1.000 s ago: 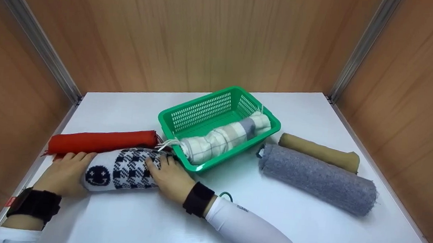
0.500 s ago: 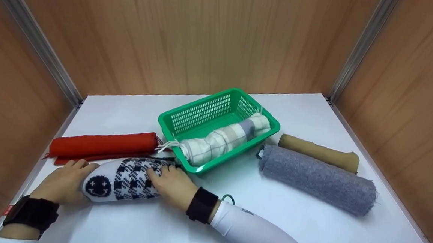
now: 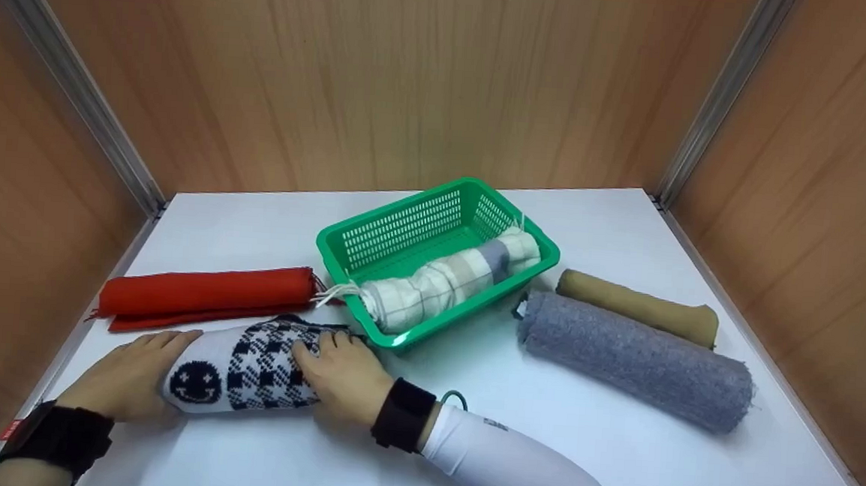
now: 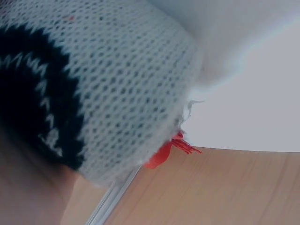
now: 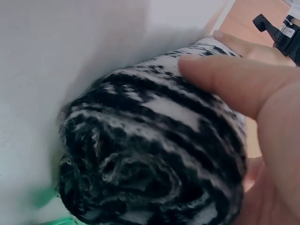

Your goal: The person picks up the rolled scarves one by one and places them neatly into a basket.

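Where it lies on the table (image 3: 585, 463), the knit roll (image 3: 245, 367) gripped between both hands: left hand (image 3: 128, 378), right hand (image 3: 346, 377).

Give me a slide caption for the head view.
Both hands, left hand and right hand, grip a black-and-white knit roll beside a green basket.

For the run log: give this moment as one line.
left hand: grips black-and-white roll | right hand: grips same roll | green basket: holds plaid roll | roll on table

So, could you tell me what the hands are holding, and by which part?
Both grip the rolled black-and-white knitted scarf on the table: left hand at its smiley-face end, right hand at its checked end.
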Action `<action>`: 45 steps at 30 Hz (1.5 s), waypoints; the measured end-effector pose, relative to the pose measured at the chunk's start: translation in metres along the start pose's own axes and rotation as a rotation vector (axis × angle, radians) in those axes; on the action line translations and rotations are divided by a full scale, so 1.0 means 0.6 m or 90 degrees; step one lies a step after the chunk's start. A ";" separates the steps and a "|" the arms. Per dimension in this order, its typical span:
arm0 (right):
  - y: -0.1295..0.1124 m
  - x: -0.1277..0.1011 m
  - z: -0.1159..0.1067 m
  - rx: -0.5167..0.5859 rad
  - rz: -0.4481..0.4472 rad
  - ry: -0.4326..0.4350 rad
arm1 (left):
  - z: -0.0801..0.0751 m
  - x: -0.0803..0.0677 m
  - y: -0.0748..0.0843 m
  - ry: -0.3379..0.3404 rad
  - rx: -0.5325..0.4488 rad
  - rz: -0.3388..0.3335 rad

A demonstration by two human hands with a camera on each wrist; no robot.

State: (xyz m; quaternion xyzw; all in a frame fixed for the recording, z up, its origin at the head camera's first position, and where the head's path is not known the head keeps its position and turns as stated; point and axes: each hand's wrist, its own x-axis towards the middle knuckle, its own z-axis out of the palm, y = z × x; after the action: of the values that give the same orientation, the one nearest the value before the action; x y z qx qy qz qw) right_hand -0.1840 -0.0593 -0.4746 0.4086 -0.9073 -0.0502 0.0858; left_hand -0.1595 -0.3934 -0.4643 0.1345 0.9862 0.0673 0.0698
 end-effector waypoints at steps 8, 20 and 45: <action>-0.008 0.020 0.005 0.061 0.043 -0.068 | -0.002 0.001 0.001 -0.025 -0.028 -0.018; 0.003 0.025 0.027 0.091 0.035 -0.056 | 0.011 0.003 -0.018 -0.005 -0.085 -0.019; -0.003 0.016 0.011 0.053 -0.007 0.007 | 0.003 -0.007 -0.022 0.073 -0.032 0.024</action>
State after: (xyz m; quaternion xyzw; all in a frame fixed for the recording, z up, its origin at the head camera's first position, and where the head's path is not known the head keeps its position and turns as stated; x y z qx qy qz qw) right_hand -0.1900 -0.0677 -0.4802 0.4168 -0.9060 -0.0106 0.0736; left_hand -0.1584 -0.4069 -0.4674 0.1474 0.9838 0.1012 0.0151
